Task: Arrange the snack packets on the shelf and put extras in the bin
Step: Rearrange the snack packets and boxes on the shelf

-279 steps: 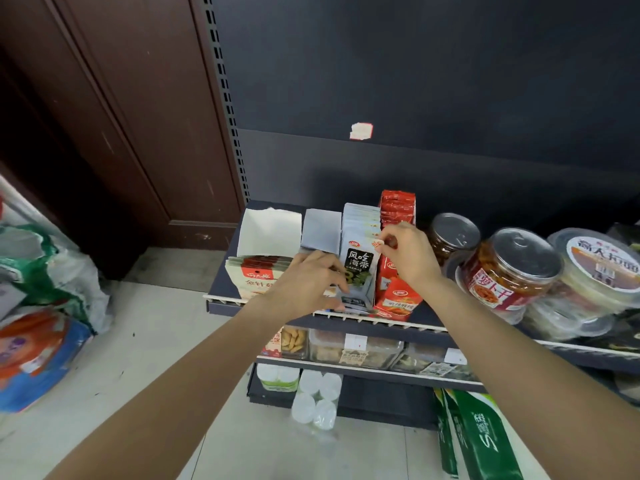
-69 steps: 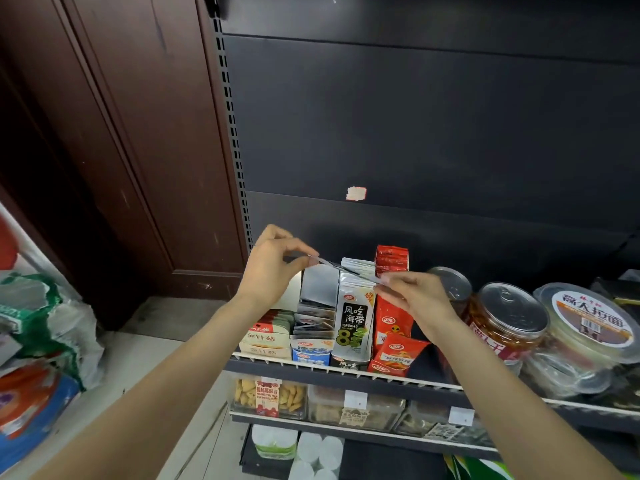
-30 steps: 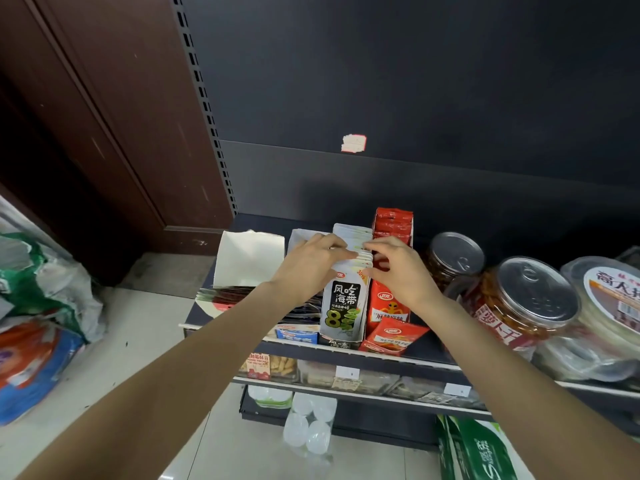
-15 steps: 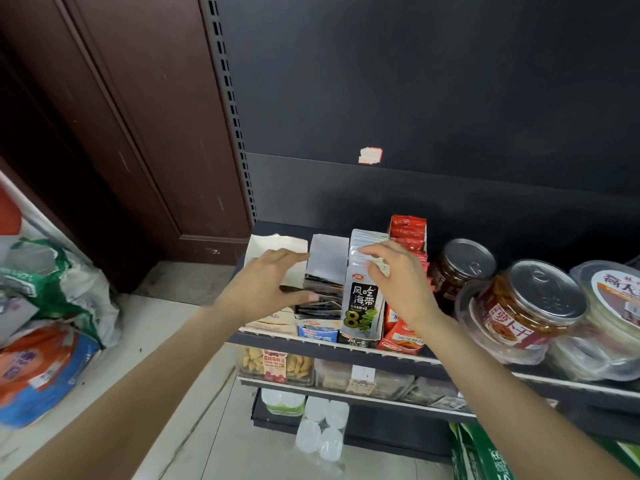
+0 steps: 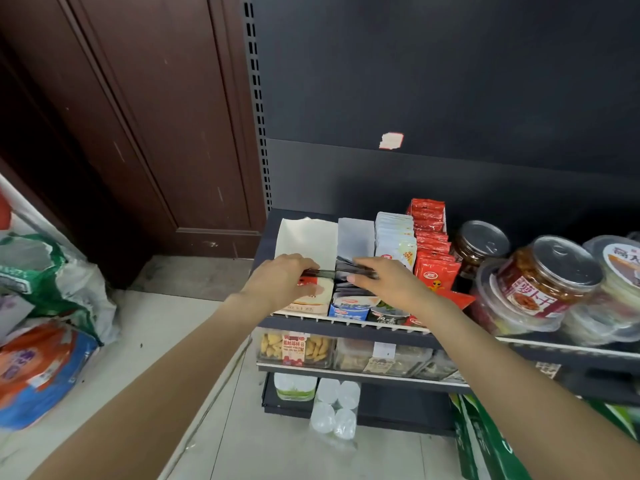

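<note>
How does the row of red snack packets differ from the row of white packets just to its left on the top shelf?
The red snack packets are bright red, and the front one shows a small green figure; the white packets are pale, with an orange-and-yellow corner mark in front. The red row reaches farther back and its rear packet stands higher than the white row. Both stand upright, packed front to back, side by side.

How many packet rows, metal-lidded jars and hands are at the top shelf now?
Packet rows: 4 (cream row, grey row, white row, red row)
Metal-lidded jars: 2 (dark jar, red-labelled jar)
Hands: 2 (left hand, right hand, both pinching a dark packet)
Total: 8
</note>
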`<act>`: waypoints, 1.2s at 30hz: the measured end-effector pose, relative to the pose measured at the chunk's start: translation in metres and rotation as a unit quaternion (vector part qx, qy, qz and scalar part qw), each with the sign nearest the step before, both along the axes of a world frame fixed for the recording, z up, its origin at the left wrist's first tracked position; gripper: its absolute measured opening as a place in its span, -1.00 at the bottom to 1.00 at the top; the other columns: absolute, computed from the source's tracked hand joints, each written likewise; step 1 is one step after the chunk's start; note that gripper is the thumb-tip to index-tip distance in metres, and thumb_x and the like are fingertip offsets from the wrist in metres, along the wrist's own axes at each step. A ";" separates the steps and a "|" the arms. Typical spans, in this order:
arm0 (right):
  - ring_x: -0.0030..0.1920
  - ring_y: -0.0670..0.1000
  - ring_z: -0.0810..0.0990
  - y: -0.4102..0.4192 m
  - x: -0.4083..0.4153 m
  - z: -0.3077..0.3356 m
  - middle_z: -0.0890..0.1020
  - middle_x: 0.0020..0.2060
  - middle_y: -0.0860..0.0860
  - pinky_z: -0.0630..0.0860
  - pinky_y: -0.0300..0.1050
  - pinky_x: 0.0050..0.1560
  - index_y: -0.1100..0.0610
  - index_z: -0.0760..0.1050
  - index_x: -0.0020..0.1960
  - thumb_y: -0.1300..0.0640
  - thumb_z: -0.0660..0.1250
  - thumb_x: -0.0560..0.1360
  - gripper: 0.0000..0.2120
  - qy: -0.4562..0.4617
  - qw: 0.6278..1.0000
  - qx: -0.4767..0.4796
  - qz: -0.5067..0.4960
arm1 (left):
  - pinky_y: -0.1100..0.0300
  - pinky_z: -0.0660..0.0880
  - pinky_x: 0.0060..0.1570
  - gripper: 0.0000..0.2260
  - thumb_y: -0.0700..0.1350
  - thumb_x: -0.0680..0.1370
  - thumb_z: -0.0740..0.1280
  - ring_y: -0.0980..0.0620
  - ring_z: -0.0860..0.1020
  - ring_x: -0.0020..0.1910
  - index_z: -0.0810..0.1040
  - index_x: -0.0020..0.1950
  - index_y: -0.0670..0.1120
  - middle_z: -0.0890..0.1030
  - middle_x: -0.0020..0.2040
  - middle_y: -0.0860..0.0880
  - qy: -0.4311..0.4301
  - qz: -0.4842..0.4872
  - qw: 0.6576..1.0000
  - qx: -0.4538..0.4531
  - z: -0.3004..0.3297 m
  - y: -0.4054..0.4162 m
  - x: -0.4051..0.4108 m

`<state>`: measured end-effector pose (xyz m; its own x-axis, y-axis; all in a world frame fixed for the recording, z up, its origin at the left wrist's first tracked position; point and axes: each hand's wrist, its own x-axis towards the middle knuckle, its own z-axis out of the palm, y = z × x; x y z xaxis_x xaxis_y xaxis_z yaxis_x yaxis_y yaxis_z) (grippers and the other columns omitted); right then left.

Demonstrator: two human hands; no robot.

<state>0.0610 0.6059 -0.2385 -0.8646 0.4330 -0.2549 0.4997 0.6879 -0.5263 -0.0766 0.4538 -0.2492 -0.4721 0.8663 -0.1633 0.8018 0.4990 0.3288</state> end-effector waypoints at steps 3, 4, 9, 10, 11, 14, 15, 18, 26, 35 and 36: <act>0.28 0.05 0.45 -0.004 0.002 -0.001 0.50 0.30 0.06 0.33 -0.15 0.21 0.08 0.41 0.37 -0.02 0.24 0.56 -0.59 0.011 1.000 0.007 -0.013 | 0.06 0.42 0.17 -0.59 0.13 0.53 0.31 -0.03 0.46 0.22 0.43 0.35 0.05 0.51 0.26 0.01 0.010 0.002 1.000 0.008 -0.001 0.001 0.000; 0.27 0.05 0.45 -0.005 0.003 -0.002 0.51 0.29 0.05 0.33 -0.16 0.20 0.08 0.42 0.35 0.00 0.24 0.57 -0.61 0.016 1.000 0.007 -0.020 | 0.05 0.43 0.17 -0.59 0.14 0.53 0.31 -0.03 0.47 0.21 0.43 0.34 0.05 0.52 0.26 0.01 0.010 0.003 1.000 0.011 -0.002 0.000 0.000; 0.15 0.01 0.52 -0.008 0.009 -0.003 0.59 0.18 0.05 0.33 -0.26 0.07 0.12 0.54 0.24 0.11 0.31 0.54 -0.71 0.069 0.996 0.045 -0.032 | 0.06 0.45 0.14 -0.60 0.13 0.53 0.31 -0.03 0.49 0.17 0.45 0.32 0.03 0.53 0.24 0.00 0.008 0.002 1.000 0.023 -0.001 0.000 0.000; 0.11 0.00 0.54 -0.008 0.010 -0.003 0.61 0.14 0.05 0.35 -0.27 0.06 0.12 0.56 0.21 0.14 0.32 0.53 -0.74 0.081 0.995 0.056 -0.033 | 0.06 0.45 0.13 -0.60 0.12 0.53 0.32 -0.02 0.49 0.17 0.45 0.32 0.03 0.53 0.24 0.00 0.010 0.003 1.000 0.024 -0.001 0.000 0.000; 0.08 0.00 0.56 -0.008 0.011 -0.003 0.62 0.11 0.05 0.40 -0.24 0.06 0.13 0.59 0.17 0.17 0.32 0.53 -0.77 0.092 0.993 0.068 -0.034 | 0.07 0.45 0.13 -0.60 0.12 0.53 0.32 -0.02 0.49 0.17 0.45 0.33 0.03 0.53 0.24 0.00 0.010 0.003 1.000 0.024 -0.001 0.000 0.001; -0.01 0.04 0.60 -0.007 0.012 0.000 0.67 0.02 0.05 0.52 -0.03 0.06 0.11 0.63 0.08 0.21 0.29 0.54 -0.81 0.116 0.986 0.109 -0.046 | 0.07 0.44 0.11 -0.59 0.12 0.52 0.33 -0.02 0.49 0.18 0.44 0.33 0.04 0.53 0.24 0.01 0.007 0.003 1.000 0.026 0.001 -0.001 0.001; -0.04 0.05 0.60 -0.007 0.012 0.002 0.68 -0.01 0.05 0.53 0.02 0.02 0.10 0.64 0.07 0.22 0.29 0.54 -0.81 0.127 0.983 0.118 -0.057 | 0.08 0.45 0.11 -0.58 0.12 0.51 0.34 -0.02 0.49 0.18 0.45 0.33 0.04 0.53 0.24 0.02 0.006 0.003 1.000 0.027 0.001 -0.001 0.001; -0.08 0.07 0.61 -0.009 0.012 0.013 0.69 -0.05 0.07 0.54 0.06 -0.02 0.13 0.63 0.09 0.24 0.29 0.53 -0.80 0.164 0.975 0.124 -0.079 | 0.07 0.47 0.09 -0.59 0.09 0.50 0.37 -0.02 0.50 0.16 0.45 0.32 0.04 0.54 0.22 0.02 -0.001 -0.001 0.999 0.035 0.003 -0.004 0.000; -0.08 0.03 0.62 -0.018 0.019 0.028 0.68 -0.02 0.07 0.56 -0.05 -0.06 0.15 0.62 0.11 0.24 0.29 0.54 -0.79 0.204 0.966 0.134 -0.089 | 0.01 0.47 0.18 -0.63 -0.02 0.51 0.38 0.01 0.47 0.21 0.47 0.31 0.05 0.53 0.24 0.02 -0.039 0.010 0.997 0.072 0.003 -0.019 -0.006; -0.14 -0.10 0.58 -0.034 0.023 0.060 0.69 -0.09 0.02 0.46 -0.29 -0.13 0.19 0.64 0.06 0.23 0.31 0.53 -0.83 0.319 0.931 0.129 -0.125 | 0.15 0.45 0.14 -0.61 -0.03 0.50 0.41 0.04 0.52 0.14 0.49 0.31 -0.02 0.58 0.19 -0.02 -0.126 0.059 0.977 0.158 0.020 -0.019 -0.006; -0.19 -0.14 0.57 -0.036 0.024 0.065 0.67 -0.14 -0.04 0.44 -0.34 -0.16 0.19 0.64 0.04 0.23 0.32 0.52 -0.84 0.338 0.924 0.116 -0.136 | 0.17 0.44 0.11 -0.60 -0.03 0.51 0.39 0.02 0.53 0.12 0.46 0.33 -0.03 0.59 0.17 -0.03 -0.144 0.071 0.972 0.171 0.023 -0.018 -0.005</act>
